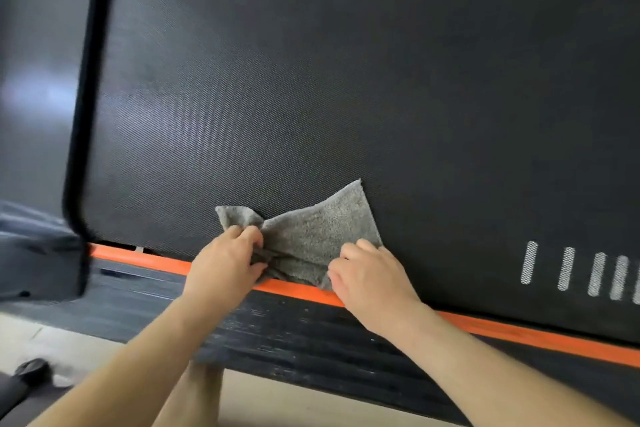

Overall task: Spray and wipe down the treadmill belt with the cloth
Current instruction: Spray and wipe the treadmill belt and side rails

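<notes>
Head view: grey cloth point(322, 229) on the treadmill belt point(311, 80) at its near edge, overlapping the orange strip point(519, 329). My left hand point(225, 263) bunches its left part in curled fingers, and my right hand point(370, 277) curls over its near right corner. Step, by my judgement: wiping, and next the cloth needs flattening and an even push toward the far belt. Writing: none readable, only white bars point(568, 269) at right.
</notes>
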### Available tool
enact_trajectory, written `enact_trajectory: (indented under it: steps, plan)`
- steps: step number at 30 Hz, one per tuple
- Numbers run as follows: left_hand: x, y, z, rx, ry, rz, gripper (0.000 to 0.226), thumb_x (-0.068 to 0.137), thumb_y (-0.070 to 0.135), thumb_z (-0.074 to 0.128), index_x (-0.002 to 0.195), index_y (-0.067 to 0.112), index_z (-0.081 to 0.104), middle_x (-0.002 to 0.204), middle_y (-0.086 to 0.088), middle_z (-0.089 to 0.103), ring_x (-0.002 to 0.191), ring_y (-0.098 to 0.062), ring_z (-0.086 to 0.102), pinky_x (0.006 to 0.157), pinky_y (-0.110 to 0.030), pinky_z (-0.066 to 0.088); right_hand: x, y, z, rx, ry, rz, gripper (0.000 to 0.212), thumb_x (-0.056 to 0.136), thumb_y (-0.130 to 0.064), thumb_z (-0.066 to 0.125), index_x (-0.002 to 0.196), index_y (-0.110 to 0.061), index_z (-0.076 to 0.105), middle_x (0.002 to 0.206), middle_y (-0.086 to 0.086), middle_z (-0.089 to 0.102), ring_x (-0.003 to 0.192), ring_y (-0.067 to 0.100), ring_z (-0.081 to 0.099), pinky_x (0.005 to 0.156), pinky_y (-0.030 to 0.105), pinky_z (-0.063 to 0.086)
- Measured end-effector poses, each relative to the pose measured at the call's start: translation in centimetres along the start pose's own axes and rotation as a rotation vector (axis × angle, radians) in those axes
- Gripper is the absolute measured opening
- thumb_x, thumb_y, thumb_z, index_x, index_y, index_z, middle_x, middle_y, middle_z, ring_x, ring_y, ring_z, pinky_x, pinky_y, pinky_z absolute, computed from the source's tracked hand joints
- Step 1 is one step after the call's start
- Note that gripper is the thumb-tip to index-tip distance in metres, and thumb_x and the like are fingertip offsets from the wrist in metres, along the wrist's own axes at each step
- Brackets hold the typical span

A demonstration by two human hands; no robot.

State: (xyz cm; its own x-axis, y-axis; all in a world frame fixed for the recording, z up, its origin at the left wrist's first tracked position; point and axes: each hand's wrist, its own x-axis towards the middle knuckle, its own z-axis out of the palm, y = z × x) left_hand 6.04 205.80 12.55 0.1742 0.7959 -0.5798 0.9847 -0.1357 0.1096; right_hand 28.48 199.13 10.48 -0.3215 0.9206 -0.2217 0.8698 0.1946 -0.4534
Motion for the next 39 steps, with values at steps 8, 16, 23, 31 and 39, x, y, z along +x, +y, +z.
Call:
enact_trajectory:
  steps: [8, 16, 23, 31, 39]
  plan:
    - [-1.1, 9.8, 3.1, -0.114, 0.074, 0.261, 0.069, 0.063, 0.03, 0.087, 0.122, 0.021, 0.053, 0.103, -0.003, 0.049, 0.094, -0.028, 0.056, 0.069, -0.038, 0.054, -6.0, 6.9, -5.2, -0.263, -0.334, 0.328, 0.031, 0.082, -0.041, 0.056, 0.063, -0.022, 0.069, 0.07, -0.006, 0.059, 0.08, 0.019, 0.055, 0.079, 0.039, 0.039]
    - [-1.2, 10.8, 2.2, -0.189, 0.238, 0.201, 0.043, 0.076, 0.027, 0.08, 0.113, 0.018, 0.061, 0.099, -0.003, 0.056, 0.082, -0.028, 0.06, 0.061, -0.036, 0.052, -2.4, 4.1, -3.8, 0.063, -0.058, 0.188, 0.016, 0.086, -0.023, 0.069, 0.1, -0.016, 0.064, 0.095, 0.003, 0.054, 0.085, 0.023, 0.058, 0.05, 0.036, 0.05]
    - [-1.1, 15.0, 3.9, -0.061, -0.025, 0.286, 0.029, 0.066, 0.015, 0.083, 0.089, 0.019, 0.065, 0.078, -0.002, 0.058, 0.058, -0.028, 0.061, 0.044, -0.032, 0.043, -7.4, 7.2, -2.6, -0.077, -0.089, 0.242, 0.04, 0.054, -0.015, 0.094, 0.079, -0.02, 0.063, 0.071, -0.002, 0.052, 0.056, 0.019, 0.057, 0.042, 0.029, 0.042]
    - [-1.4, 20.7, 3.9, 0.078, -0.184, 0.404, 0.041, 0.089, 0.006, 0.057, 0.125, 0.021, 0.044, 0.123, -0.008, 0.038, 0.116, -0.029, 0.043, 0.069, -0.04, 0.045, -11.3, 9.9, -4.1, -0.106, -0.05, 0.464, 0.027, 0.071, -0.01, 0.085, 0.078, -0.012, 0.059, 0.073, 0.005, 0.05, 0.045, 0.024, 0.053, 0.028, 0.031, 0.038]
    - [1.2, 2.5, -0.3, 0.087, 0.125, 0.074, 0.03, 0.09, 0.014, 0.061, 0.112, 0.031, 0.049, 0.108, -0.006, 0.046, 0.098, -0.034, 0.055, 0.056, -0.046, 0.051, 1.8, -0.2, -0.7, 0.041, -0.089, 0.26, 0.064, 0.075, -0.044, 0.08, 0.129, -0.024, 0.053, 0.121, 0.011, 0.048, 0.105, 0.031, 0.053, 0.074, 0.047, 0.051]
